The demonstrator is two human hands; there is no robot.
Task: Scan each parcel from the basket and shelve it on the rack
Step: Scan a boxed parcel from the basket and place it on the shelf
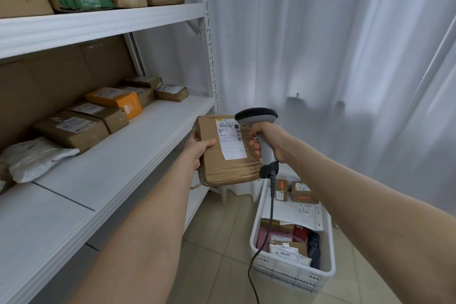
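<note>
Holding one parcel up for scanning, beside the rack (98,145).

Far left: the middle shelf carries a white poly bag (34,158), a brown box (71,129) and an orange box (116,101). They sit toward the back with labels up, and the front strip is bare, presumably to take incoming items.

Centre-left: my left grip (197,148) is clamped on the left edge of the parcel (229,165), thumb on the top face and fingers hidden beneath. I judge it holds the edge so that the label (230,138) stays uncovered and faces up.

Centre: the parcel, a taped brown carton, is in the air just off the shelf's front edge, touching neither shelf nor basket. It reaches rightward from the left grip, and its far edge lies just beside the right grip.

Centre-right: my right grip (274,140) is wrapped round the handle of the scanner (259,118). The scanner's dark head sits above the parcel's upper right corner, near the barcode. Whether the beam falls on the barcode cannot be told. The cable (269,217) drops from the handle base toward the floor.

Lower right: the basket (283,270) stands on the tiled floor, well below the parcel. It holds more parcels, so I judge the task only partly done.
</note>
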